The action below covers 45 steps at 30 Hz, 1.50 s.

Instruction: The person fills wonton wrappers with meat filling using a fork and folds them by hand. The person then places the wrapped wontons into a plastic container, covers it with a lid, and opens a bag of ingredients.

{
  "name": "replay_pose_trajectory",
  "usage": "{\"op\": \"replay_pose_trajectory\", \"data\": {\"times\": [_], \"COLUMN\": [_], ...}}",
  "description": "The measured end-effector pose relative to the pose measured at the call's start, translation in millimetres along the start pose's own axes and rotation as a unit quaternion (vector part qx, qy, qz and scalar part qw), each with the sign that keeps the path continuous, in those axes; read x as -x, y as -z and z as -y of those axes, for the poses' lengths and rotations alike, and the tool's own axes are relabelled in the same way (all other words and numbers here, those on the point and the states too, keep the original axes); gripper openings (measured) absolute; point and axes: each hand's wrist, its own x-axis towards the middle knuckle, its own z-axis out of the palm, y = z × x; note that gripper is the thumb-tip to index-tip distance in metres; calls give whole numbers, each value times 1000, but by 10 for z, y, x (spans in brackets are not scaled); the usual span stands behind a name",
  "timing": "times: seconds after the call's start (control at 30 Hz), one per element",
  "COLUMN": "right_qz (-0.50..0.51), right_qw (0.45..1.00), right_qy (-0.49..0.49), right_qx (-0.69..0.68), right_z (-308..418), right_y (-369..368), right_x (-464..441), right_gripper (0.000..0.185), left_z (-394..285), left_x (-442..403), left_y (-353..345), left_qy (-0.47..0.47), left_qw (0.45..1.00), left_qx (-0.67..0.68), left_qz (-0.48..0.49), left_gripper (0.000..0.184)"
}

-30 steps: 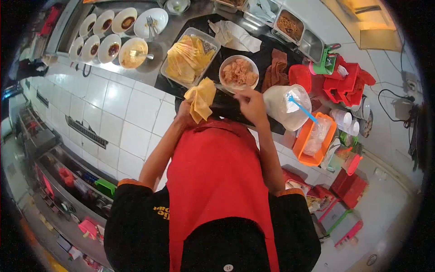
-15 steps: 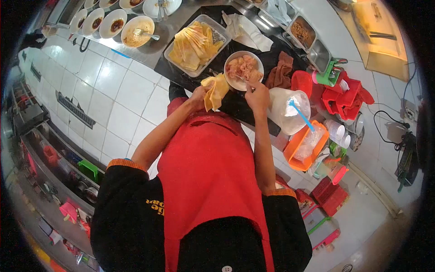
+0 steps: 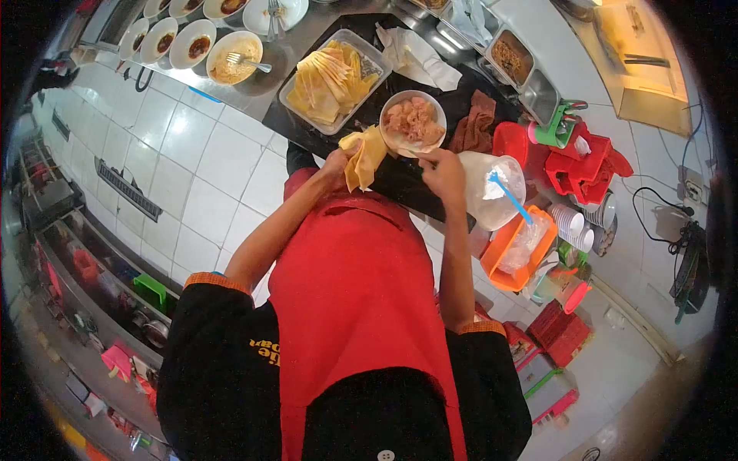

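Yellow wrapper sheets [image 3: 364, 157] hang folded from my left hand [image 3: 334, 170], whose fingers are closed on them. My right hand [image 3: 443, 174] is closed at the near rim of a white bowl [image 3: 383, 131] of pinkish minced filling [image 3: 414, 121]. A thin utensil seems to stick out from its fingers, mostly hidden. Left of the bowl, a clear plastic tray [image 3: 289, 105] holds a fanned pile of yellow wrappers [image 3: 327, 81]. Both containers rest on the black worktop [image 3: 307, 139].
Bowls with dark sauce [image 3: 192, 44] line the steel counter at upper left. Right of the filling are a brown cloth [image 3: 474, 123], a white tub [image 3: 477, 184] with a blue handle, an orange basket [image 3: 496, 272] and red baskets [image 3: 565, 169]. White paper [image 3: 419, 61] lies behind.
The camera view has shifted since the first frame. My right hand has drawn back from over the filling to the bowl's near right edge. My left hand still holds the wrappers.
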Motion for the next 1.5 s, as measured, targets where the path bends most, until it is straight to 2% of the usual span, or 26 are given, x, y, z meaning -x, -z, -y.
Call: {"op": "replay_pose_trajectory", "data": {"times": [0.07,0.1,0.17,0.2,0.23,0.3,0.37,0.4,0.53,0.57,0.63,0.7,0.73,0.8,0.83,0.9,0.97,1.03,1.1,1.17,1.2,1.27,1.37,1.43,1.5], "right_qz": [49,44,18,-5,-6,-63,-100,-134,-141,-128,-122,-44,-51,3,-20,-7,12,-26,-47,-68,-82,-95,-100,-40,-47], "right_qw": [996,987,981,973,973,956,953,949,938,937,935,908,907,935,937,935,933,940,943,946,941,935,928,948,938], "right_qy": [-7,21,23,24,25,62,87,112,91,81,72,1,-1,32,107,85,69,133,132,134,138,140,129,53,56], "right_qx": [-79,-155,-192,-227,-230,-280,-272,-263,-304,-315,-326,-418,-419,-353,-332,-344,-354,-313,-301,-289,-299,-312,-336,-310,-338], "right_z": [-77,-151,91,224,292,389,443,439,397,353,338,383,466,635,590,583,572,558,638,728,754,749,613,423,463], "right_y": [175,153,291,343,347,343,229,188,208,297,486,684,797,957,889,925,951,948,954,917,867,776,759,883,899], "right_x": [41,43,86,117,138,138,116,110,115,131,159,220,210,154,77,10,-19,-20,26,52,64,65,62,115,121], "right_gripper": [19,18,18,18,18,17,17,17,16,16,17,18,18,22,21,23,24,27,27,26,26,26,23,23,23], "left_z": [-52,-117,-234,-279,-298,-331,-349,-395,-419,-417,-474,-524,-572,-593,-605,-645,-669,-656,-641,-649,-658,-669,-672,-794,-807], "left_x": [32,134,346,460,521,529,555,611,618,602,580,630,734,870,891,923,913,878,881,920,907,846,817,932,926], "left_y": [49,-16,-185,-305,-378,-451,-540,-660,-731,-698,-632,-653,-803,-1019,-1039,-1020,-939,-910,-940,-1041,-1001,-882,-865,-1028,-1032], "left_qy": [12,26,38,30,23,32,46,37,-6,-5,-76,-106,-137,-156,-159,-161,-126,-125,-124,-115,-118,-80,-94,-100,-105], "left_qw": [1000,999,999,997,994,993,991,986,969,970,994,990,985,981,977,973,985,985,985,988,988,963,961,958,955], "left_qx": [-6,-11,-20,-13,-5,15,36,62,125,122,-48,-77,-102,-105,-129,-160,-95,-90,-84,1,2,91,122,116,111], "left_qz": [19,20,18,63,108,113,119,153,211,213,56,41,25,53,51,53,64,74,82,102,100,241,232,243,256], "left_gripper": [41,42,44,44,45,46,46,42,35,35,41,39,38,40,42,43,42,41,40,44,44,42,42,43,43]}}
